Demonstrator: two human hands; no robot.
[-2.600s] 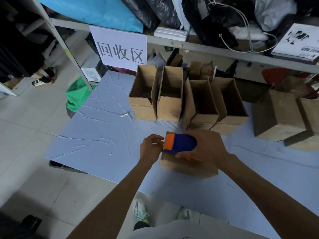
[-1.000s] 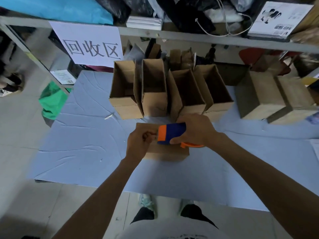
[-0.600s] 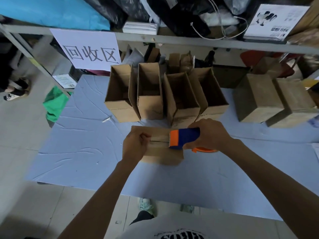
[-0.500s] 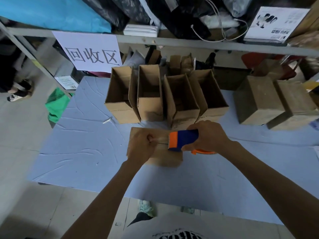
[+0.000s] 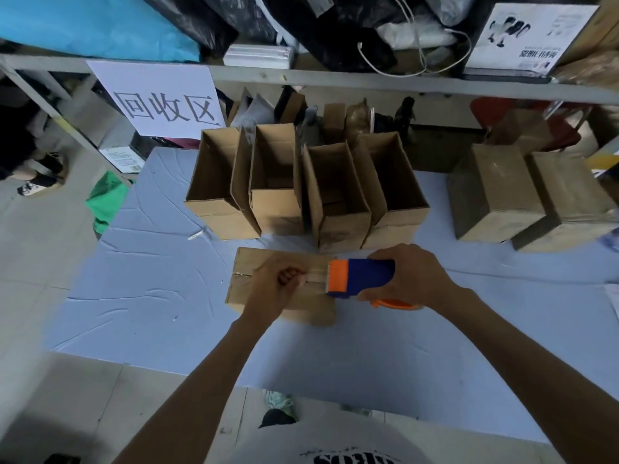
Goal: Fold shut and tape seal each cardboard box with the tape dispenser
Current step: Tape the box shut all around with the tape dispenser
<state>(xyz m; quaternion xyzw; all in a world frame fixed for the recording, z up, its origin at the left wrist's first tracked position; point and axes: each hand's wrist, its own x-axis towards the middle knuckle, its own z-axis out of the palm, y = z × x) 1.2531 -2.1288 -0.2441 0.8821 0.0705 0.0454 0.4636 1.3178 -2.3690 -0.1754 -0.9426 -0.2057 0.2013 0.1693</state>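
Head view: left hand (image 5: 279,289) fingers curled, pinching tape strip (image 5: 316,279) onto closed cardboard box (image 5: 248,262) on blue table cover (image 5: 150,279). Right hand (image 5: 408,279) wrapped round tape dispenser (image 5: 360,277) at box's right end. Risk: pinch slips, tape lifts, skews off seam.

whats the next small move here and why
Probably lower the left hand, pressing the tape end onto the closed box near its left edge. The strip is stretched from that hand to the tape dispenser in the right hand, and the seam left of it looks bare.
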